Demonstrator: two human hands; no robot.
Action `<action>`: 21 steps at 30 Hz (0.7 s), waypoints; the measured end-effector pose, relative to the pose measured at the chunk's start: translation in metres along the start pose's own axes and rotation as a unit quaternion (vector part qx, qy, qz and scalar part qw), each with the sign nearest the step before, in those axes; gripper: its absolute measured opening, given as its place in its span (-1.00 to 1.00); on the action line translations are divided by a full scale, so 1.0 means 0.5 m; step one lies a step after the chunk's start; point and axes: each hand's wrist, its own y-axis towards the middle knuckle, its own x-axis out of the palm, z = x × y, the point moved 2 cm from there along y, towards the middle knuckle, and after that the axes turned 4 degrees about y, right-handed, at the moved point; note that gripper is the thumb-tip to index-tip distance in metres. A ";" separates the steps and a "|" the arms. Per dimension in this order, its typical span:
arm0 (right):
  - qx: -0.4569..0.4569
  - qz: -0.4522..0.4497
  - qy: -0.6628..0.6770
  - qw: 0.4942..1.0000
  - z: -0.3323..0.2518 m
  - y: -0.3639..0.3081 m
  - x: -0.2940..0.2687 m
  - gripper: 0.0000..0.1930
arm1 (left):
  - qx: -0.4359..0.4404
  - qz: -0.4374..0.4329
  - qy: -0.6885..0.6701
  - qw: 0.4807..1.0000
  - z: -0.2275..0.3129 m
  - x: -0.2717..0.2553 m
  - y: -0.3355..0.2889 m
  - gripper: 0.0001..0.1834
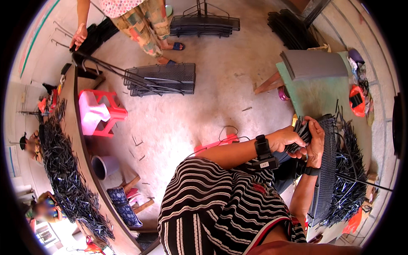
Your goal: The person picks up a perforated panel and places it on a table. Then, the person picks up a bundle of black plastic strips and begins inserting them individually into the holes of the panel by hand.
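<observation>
My left hand [284,138] and my right hand [315,141] are close together at the right. Between them is a bundle of thin black strips [302,131], and the fingers of both hands are closed on it. Right beside my right hand stands a black mesh panel [324,170]. Beyond that panel lies a heap of loose black strips [350,174]. Dark bands with small devices are strapped on both my wrists. What the strips are exactly does not show.
A green table [312,95] bears a stack of grey sheets [314,63]. Black mesh racks [170,78] lie on the floor near another person [142,21], whose hand is by long rods. A pink stool [102,110], a bucket [106,166] and a strip-covered table [87,178] stand left.
</observation>
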 end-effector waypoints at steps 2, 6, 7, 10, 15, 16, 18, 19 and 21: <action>0.002 -0.004 0.007 1.000 0.009 0.004 0.002 -0.75 | 0.001 0.004 -0.009 1.000 0.000 -0.006 -0.002 -0.77; 0.021 0.031 0.019 0.999 0.010 -0.013 -0.025 -0.75 | -0.030 -0.009 -0.019 0.999 -0.010 -0.001 0.025 -0.77; -0.008 0.036 -0.061 0.997 0.009 -0.014 -0.044 -0.72 | -0.039 -0.024 -0.013 0.999 -0.019 -0.007 0.045 -0.76; 0.012 0.068 0.030 0.997 0.007 -0.022 -0.074 -0.58 | -0.071 -0.044 0.036 0.996 -0.031 -0.021 0.079 -0.70; -0.037 0.158 0.037 0.986 -0.042 -0.077 -0.162 -0.69 | -0.084 -0.031 0.064 0.994 0.007 0.008 0.111 -0.66; -0.044 0.162 0.016 0.986 -0.045 -0.087 -0.180 -0.70 | -0.085 -0.020 0.078 0.993 0.016 0.019 0.122 -0.65; -0.036 0.198 -0.040 0.979 -0.050 -0.111 -0.193 -0.74 | -0.098 -0.021 0.106 0.989 0.016 0.030 0.143 -0.66; -0.014 0.218 -0.042 0.975 -0.047 -0.116 -0.193 -0.75 | -0.099 -0.022 0.118 0.988 0.009 0.034 0.151 -0.67; -0.004 0.213 -0.055 0.976 -0.029 -0.113 -0.205 -0.75 | -0.112 -0.030 0.135 0.984 0.001 0.046 0.166 -0.68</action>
